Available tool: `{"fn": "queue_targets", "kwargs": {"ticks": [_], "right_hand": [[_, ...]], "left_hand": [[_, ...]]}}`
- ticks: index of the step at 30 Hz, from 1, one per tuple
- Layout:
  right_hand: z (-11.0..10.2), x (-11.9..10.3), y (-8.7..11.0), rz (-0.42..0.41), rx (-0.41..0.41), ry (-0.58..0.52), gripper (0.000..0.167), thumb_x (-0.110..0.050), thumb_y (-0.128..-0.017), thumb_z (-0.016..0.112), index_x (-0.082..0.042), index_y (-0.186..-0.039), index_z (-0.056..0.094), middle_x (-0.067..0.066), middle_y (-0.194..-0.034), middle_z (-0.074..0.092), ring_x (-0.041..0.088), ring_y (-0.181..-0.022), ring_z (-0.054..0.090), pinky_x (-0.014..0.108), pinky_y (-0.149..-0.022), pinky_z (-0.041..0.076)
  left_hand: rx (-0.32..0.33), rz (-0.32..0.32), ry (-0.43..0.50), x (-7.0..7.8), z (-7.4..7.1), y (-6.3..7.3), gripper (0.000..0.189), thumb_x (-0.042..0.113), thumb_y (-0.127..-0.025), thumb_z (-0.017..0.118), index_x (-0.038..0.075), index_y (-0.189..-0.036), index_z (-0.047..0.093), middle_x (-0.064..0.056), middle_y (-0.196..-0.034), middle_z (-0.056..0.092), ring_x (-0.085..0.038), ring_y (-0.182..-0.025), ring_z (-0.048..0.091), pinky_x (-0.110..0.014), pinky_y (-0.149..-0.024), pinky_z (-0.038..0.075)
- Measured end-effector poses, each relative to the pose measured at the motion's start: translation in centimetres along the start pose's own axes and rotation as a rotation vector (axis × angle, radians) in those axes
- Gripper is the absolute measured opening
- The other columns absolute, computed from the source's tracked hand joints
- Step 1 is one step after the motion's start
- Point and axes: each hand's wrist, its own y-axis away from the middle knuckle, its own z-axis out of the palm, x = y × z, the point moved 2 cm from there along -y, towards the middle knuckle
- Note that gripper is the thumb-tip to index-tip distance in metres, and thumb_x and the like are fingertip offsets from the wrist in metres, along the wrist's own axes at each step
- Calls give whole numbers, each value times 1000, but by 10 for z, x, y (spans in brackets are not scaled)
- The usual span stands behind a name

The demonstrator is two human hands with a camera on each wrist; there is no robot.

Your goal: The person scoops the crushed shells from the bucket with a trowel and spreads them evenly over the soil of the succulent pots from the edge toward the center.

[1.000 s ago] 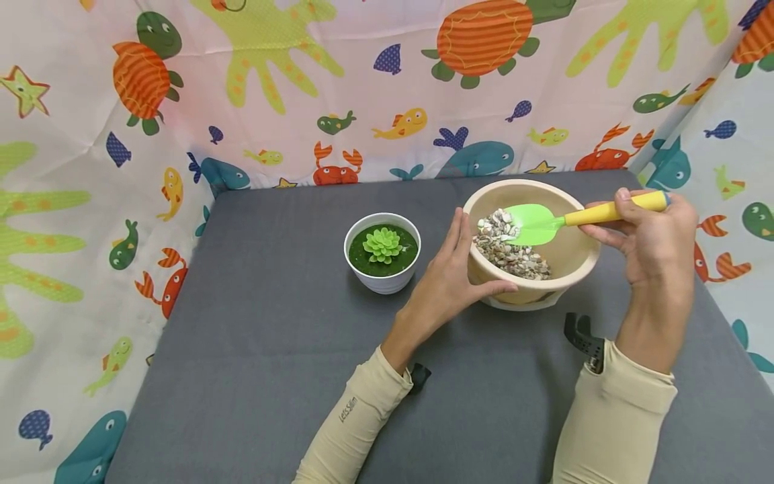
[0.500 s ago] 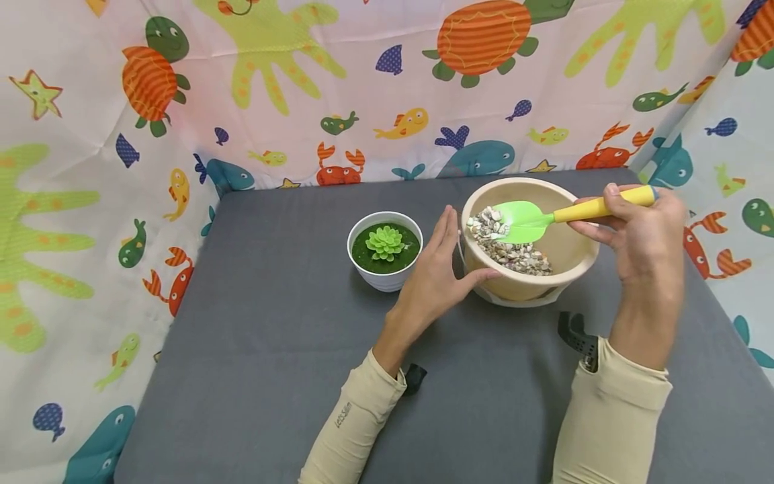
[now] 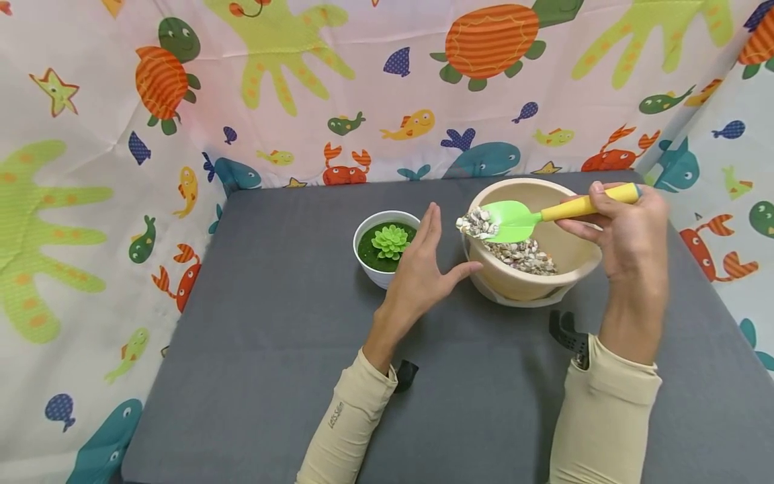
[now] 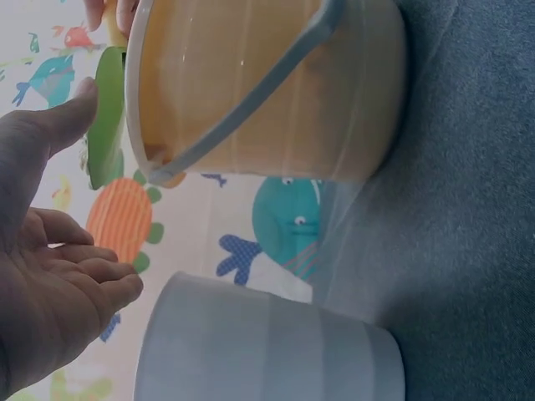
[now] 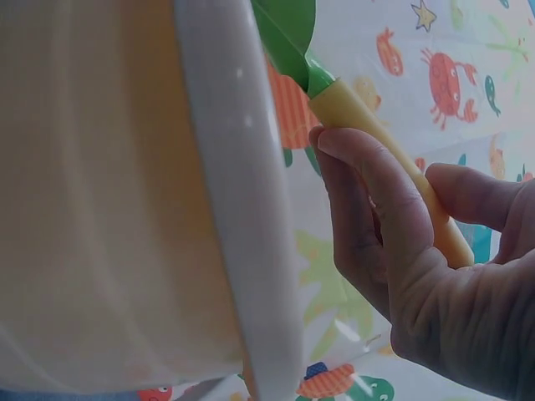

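My right hand (image 3: pixel 635 232) grips the yellow handle of a green-bladed toy trowel (image 3: pixel 512 220), thumb on top in the head view. Small pale pebbles (image 3: pixel 479 223) lie on the blade, which reaches over the left rim of a cream bucket (image 3: pixel 514 289). More pebbles (image 3: pixel 525 257) lie inside that bucket. My left hand (image 3: pixel 417 272) stands with straight fingers and thumb spread, between the bucket and a white pot (image 3: pixel 376 277) with a light-green succulent (image 3: pixel 390 240). In the left wrist view, the trowel blade (image 4: pixel 105 117) is beside the bucket's rim, near my thumb.
A grey cloth (image 3: pixel 272 323) covers the table. Behind it and along both sides hangs a white curtain (image 3: pixel 290 144) printed with sea animals. The bucket's pale handle (image 4: pixel 259 96) hangs down its side in the left wrist view.
The loaded trowel has moved left, from over the bucket's inside to its left rim. My left hand has come off the bucket and shifted left, in front of the pot's right side.
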Motion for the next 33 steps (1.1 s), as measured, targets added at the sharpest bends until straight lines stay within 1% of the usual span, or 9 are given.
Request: {"fn": "queue_targets", "kwargs": {"ticks": [8,12,17,21,25,28,33], "right_hand": [[9,2,0,12,-1,1,30,-11,-99,68,-3,-112,42,6,-97,62,17,-77,80,34,-60,63],[13,4,0,26,-6,-2,31,-12,-98,69,-3,-113,42,6,-97,63,16,-77,80,34,-61,63],[18,7,0,23,-10,-2,33,-12,-98,69,-4,-112,41,6,-97,64,16,-77,80,33,-60,63],[20,9,1,13,-14,-17,35,-13,-97,71,-3,-112,42,7,-95,64,17,-75,80,33,-59,63],[23,10,2,3,-16,-33,31,-11,-98,70,-1,-111,43,7,-96,63,18,-75,80,34,-59,63],[25,10,2,1,-17,-26,26,-8,-100,65,-2,-111,43,7,-96,62,17,-77,80,34,-59,63],[30,12,1,9,-26,-19,28,-10,-100,66,-2,-113,42,7,-98,63,16,-78,80,34,-60,63]], "left_hand": [[33,-9,-6,-6,-6,3,109,48,-90,81,9,-168,15,-4,-178,12,-21,-163,22,-40,-130,31],[35,-18,-11,-7,-9,4,109,49,-91,80,9,-168,15,-5,-178,12,-20,-164,20,-39,-130,29],[46,-15,-3,-8,-12,5,109,50,-90,80,9,-168,15,-5,-178,12,-19,-164,17,-38,-132,25],[62,-12,-6,-9,-15,6,109,49,-90,81,7,-167,17,-7,-177,15,-20,-164,19,-38,-132,25],[69,-12,-6,-11,-17,7,108,49,-90,81,8,-167,17,-7,-177,15,-20,-164,19,-38,-132,24],[75,-8,-4,-12,-19,7,108,48,-90,81,8,-167,18,-7,-177,16,-20,-164,19,-38,-132,24],[86,-6,-6,-13,-21,8,108,47,-89,82,6,-167,20,-8,-177,17,-20,-164,20,-39,-131,25]]}}
